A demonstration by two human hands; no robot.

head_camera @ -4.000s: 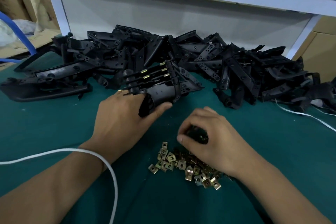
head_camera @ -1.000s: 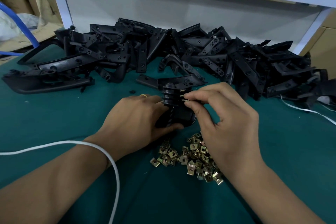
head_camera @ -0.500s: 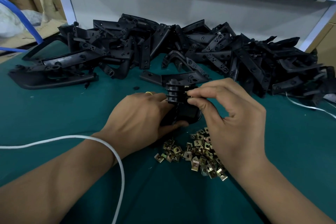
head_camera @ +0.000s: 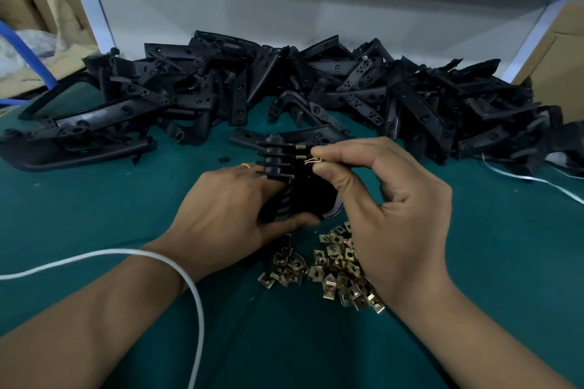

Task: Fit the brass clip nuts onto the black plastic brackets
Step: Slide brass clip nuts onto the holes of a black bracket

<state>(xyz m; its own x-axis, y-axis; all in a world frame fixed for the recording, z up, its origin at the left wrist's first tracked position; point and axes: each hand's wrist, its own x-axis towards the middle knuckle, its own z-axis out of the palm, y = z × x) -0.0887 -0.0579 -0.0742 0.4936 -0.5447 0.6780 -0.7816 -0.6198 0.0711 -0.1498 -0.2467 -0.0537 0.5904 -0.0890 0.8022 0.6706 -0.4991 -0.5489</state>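
My left hand (head_camera: 230, 208) grips a stack of black plastic brackets (head_camera: 284, 164) upright on the green table. Two brass clip nuts show on the stack's upper tabs. My right hand (head_camera: 385, 208) pinches one brass clip nut (head_camera: 313, 160) between thumb and forefinger, edge-on, right against a tab on the stack's right side. A loose heap of brass clip nuts (head_camera: 328, 265) lies on the table just below both hands, partly hidden under my right palm.
A long pile of black plastic brackets (head_camera: 316, 88) runs across the back of the green table (head_camera: 94, 218). A white cord (head_camera: 189, 294) loops over my left wrist. Another white cord (head_camera: 531, 178) lies at the right. Cardboard boxes and white shelf legs stand behind.
Four seconds ago my right hand was picking in the nut heap and the stack lay tilted away; now the stack stands upright and my right hand holds a nut at its tab.
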